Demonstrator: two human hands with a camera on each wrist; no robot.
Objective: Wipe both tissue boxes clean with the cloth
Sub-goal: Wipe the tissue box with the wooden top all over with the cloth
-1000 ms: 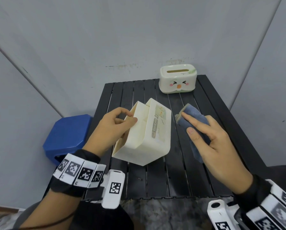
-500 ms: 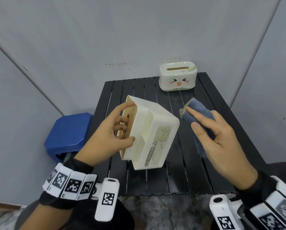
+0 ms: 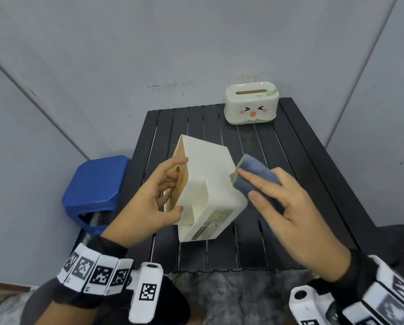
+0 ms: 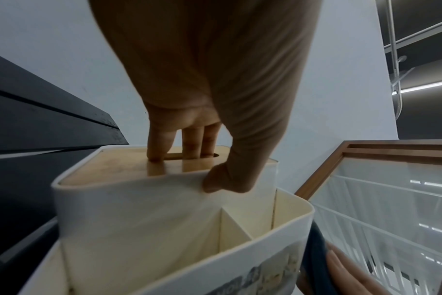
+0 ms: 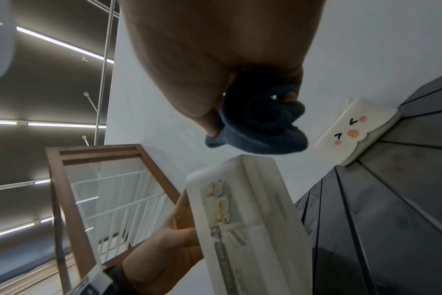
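Tilting above the table (image 3: 313, 184), the box (image 3: 210, 170) sits between both hands, long axis running away from the person; the cloth (image 3: 255, 174) touches its right edge. Left wrist: left hand (image 4: 202, 99) grips the box, 3 fingers (image 4: 159, 143) at the slot, thumb on the wall. Right wrist: right hand (image 5: 215, 59) pinches the cloth just above the box; box 2 (image 5: 351, 129) stands beyond.
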